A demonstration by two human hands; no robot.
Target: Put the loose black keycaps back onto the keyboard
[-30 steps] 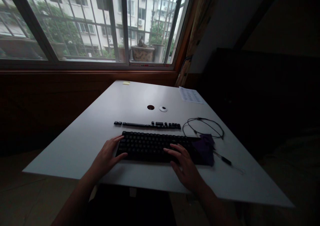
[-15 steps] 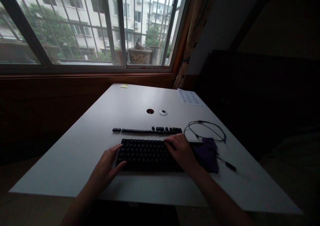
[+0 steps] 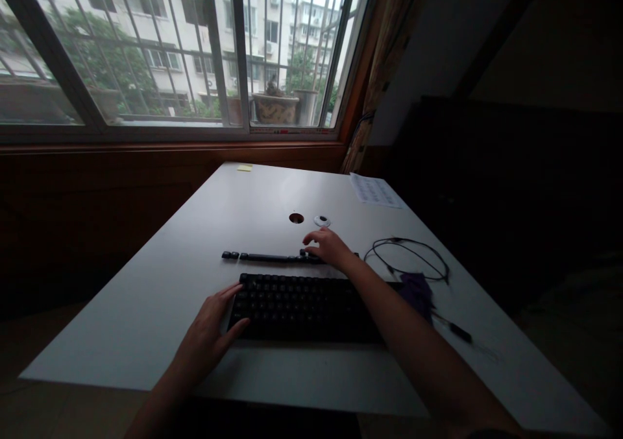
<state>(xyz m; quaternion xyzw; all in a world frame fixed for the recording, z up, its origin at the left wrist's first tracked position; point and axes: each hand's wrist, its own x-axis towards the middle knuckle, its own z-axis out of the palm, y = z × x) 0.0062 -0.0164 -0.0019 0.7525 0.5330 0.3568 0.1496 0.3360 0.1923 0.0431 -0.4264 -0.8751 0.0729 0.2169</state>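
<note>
Nearest, the left hand (image 3: pixel 209 325) rests at the left end of the black keyboard (image 3: pixel 296 303), its fingers spread, the thumb low on the edge and the others by the top corner. The keyboard lies flat near the front of the white surface (image 3: pixel 121 296), and the right forearm crosses above its right part. At that end is a purple cloth (image 3: pixel 417 290), partly hidden by the arm, with a thin black-handled tool (image 3: pixel 460 332) just beside it.

What has just changed is the right hand (image 3: pixel 329 246): half a second ago it was over the keyboard's back edge, and now it has reached past it to the row of loose keys (image 3: pixel 265 257). Its thumb and forefinger are parted beside a small key; whether they touch it, I cannot tell. The work seems to have shifted from the keyboard to these keys, while the left hand has stayed put.

Right of the row lies a looped cable (image 3: pixel 409 241). Farther back are a round hole (image 3: pixel 296 218), a white ring (image 3: pixel 322 221), a printed sheet (image 3: pixel 374 190) and a yellow note (image 3: pixel 244 168).
</note>
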